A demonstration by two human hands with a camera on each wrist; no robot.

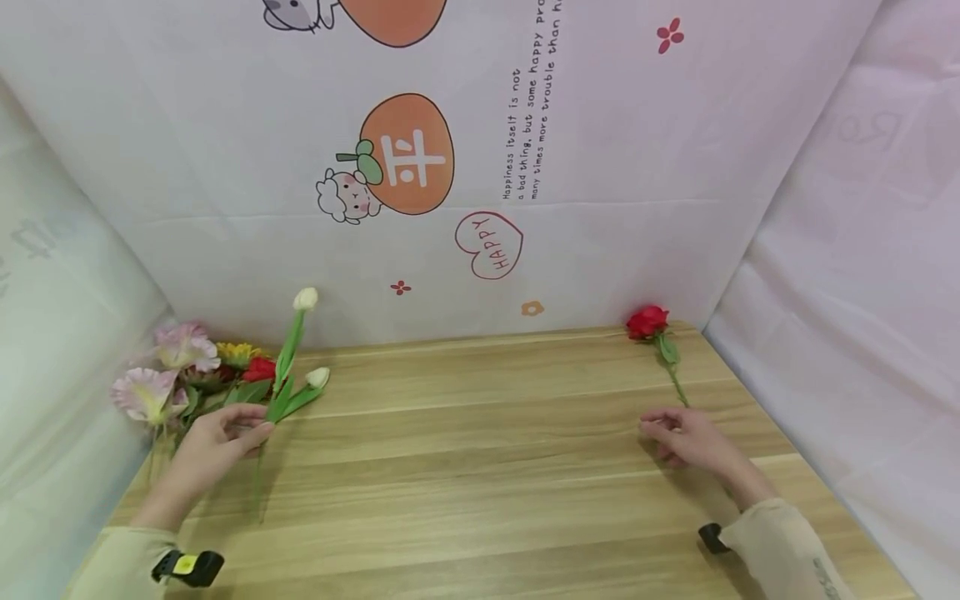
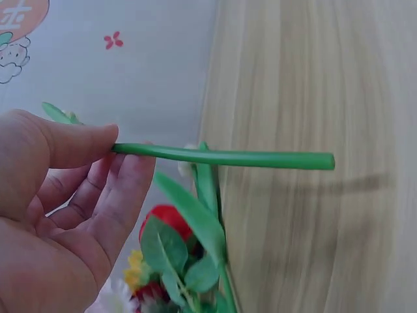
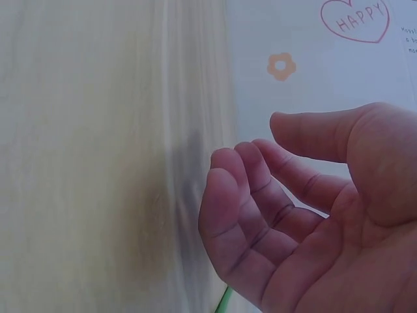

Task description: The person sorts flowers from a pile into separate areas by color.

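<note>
In the head view my left hand (image 1: 225, 446) pinches a white tulip (image 1: 305, 299) by its green stem, bud pointing up toward the back. The left wrist view shows the stem (image 2: 260, 158) between thumb and fingers, its cut end hanging free over the table. A second white tulip (image 1: 318, 377) lies just behind, beside the other flowers. On the right, a red rose (image 1: 647, 322) lies near the table's back corner, its stem running under my right hand (image 1: 693, 442). That hand holds nothing; its fingers (image 3: 221, 199) are loosely curled, with the thumb apart from them.
A pile of artificial flowers lies at the left edge: pink-white blooms (image 1: 146, 395), a yellow flower (image 1: 237, 354) and a red flower (image 1: 259, 369). The wooden table (image 1: 465, 467) meets a printed white cloth (image 1: 600, 167) at its back, and white cloth hangs on both sides.
</note>
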